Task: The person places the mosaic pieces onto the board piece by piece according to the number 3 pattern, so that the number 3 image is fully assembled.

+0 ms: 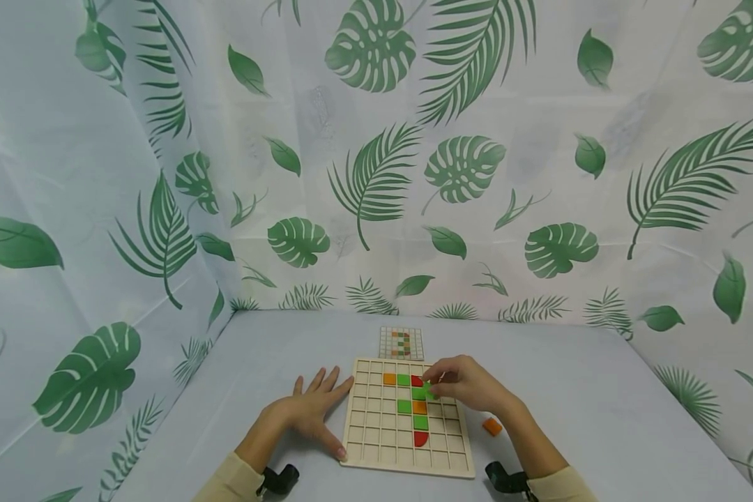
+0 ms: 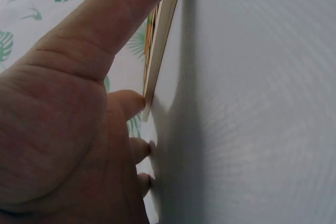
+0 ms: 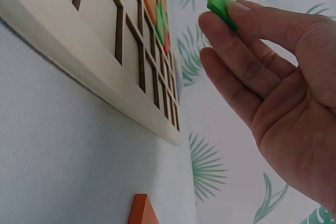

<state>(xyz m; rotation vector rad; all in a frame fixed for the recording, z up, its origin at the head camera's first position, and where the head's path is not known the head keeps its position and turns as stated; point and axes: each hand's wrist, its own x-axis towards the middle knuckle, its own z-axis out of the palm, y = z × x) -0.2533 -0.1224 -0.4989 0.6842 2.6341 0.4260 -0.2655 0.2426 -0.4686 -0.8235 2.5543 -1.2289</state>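
A wooden grid board (image 1: pixel 383 457) lies on the table with several orange, green and red tiles set in its cells. At its top row of tiles are an orange tile (image 1: pixel 390 379), a green tile (image 1: pixel 404 380) and a red piece (image 1: pixel 417 381); a rounded red piece (image 1: pixel 421 438) sits lowest. My left hand (image 1: pixel 307 413) is spread along the board's left edge, its thumb at the near corner and index finger farther up. Above the board's right part, my right hand (image 1: pixel 470 383) pinches a green square tile (image 3: pixel 220 6) between thumb and fingers.
A small card (image 1: pixel 385 343) printed with a coloured grid pattern lies behind the board. One loose orange tile (image 1: pixel 492 427) rests on the table right of the board, near the right wrist. Leaf-patterned cloth (image 1: pixel 376 265) hangs behind and at the left.
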